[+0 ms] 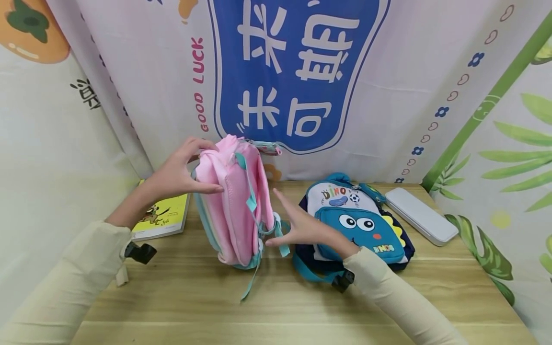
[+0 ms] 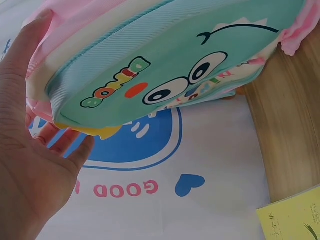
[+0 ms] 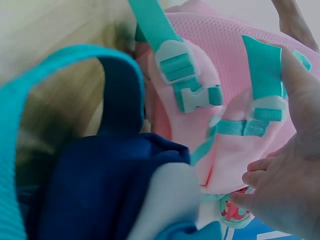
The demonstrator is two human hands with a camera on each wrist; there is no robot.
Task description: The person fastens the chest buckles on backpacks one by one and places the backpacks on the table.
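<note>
A pink child's backpack [image 1: 235,206] with teal straps stands on edge on the wooden table. My left hand [image 1: 174,172] grips its upper side, thumb on one face and fingers round the other. The left wrist view shows the bag's mint front pocket [image 2: 170,75] with a cartoon face. My right hand [image 1: 304,224] is beside the strap side, fingers spread. In the right wrist view a teal strap [image 3: 263,65] overlaps the right thumb, and white buckles [image 3: 195,99] hang on the shoulder straps. A small printed pouch [image 3: 235,210] dangles near the right fingertips.
A blue dinosaur backpack [image 1: 362,235] lies right of the pink one, partly behind the right wrist. Farther right is a pale oblong case [image 1: 421,215]. A yellow book [image 1: 166,216] lies at left, behind the left forearm. Printed cloth [image 1: 172,96] hangs along the table's back.
</note>
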